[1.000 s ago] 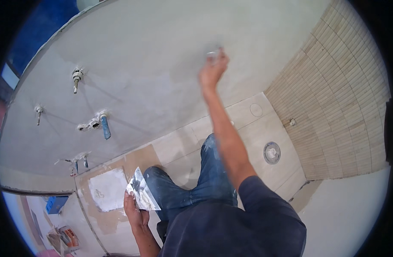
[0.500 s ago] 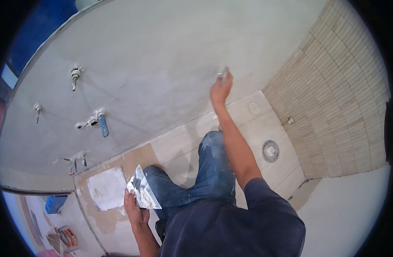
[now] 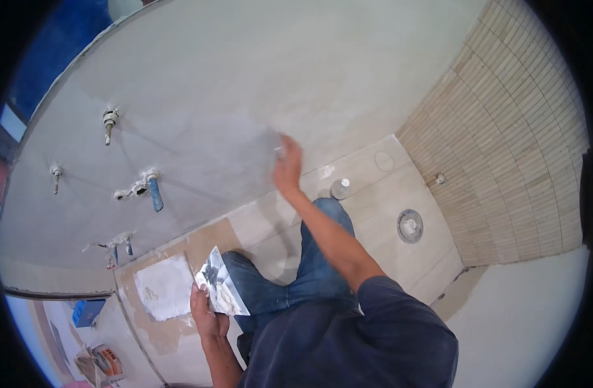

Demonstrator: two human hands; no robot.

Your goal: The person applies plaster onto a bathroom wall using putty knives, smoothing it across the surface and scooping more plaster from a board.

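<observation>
My left hand grips a shiny metal plate with pale paste on it, held beside my left knee. My right hand is closed on a small metal scraper, blurred, against the grey plastered wall, where a darker smudged patch shows around it. Below that hand, just past my right knee, a small cylindrical container with a pale top stands on the tiled floor.
Pipe stubs and a blue pipe fitting stick out of the wall. Narrow tiles cover the right wall. A round drain lies in the floor. At lower left are a blue box and a bag.
My right hand has moved down, then leftward along the wall with the scraper, uncovering the cylindrical container on the floor. My left hand and the plate have shifted slightly.
</observation>
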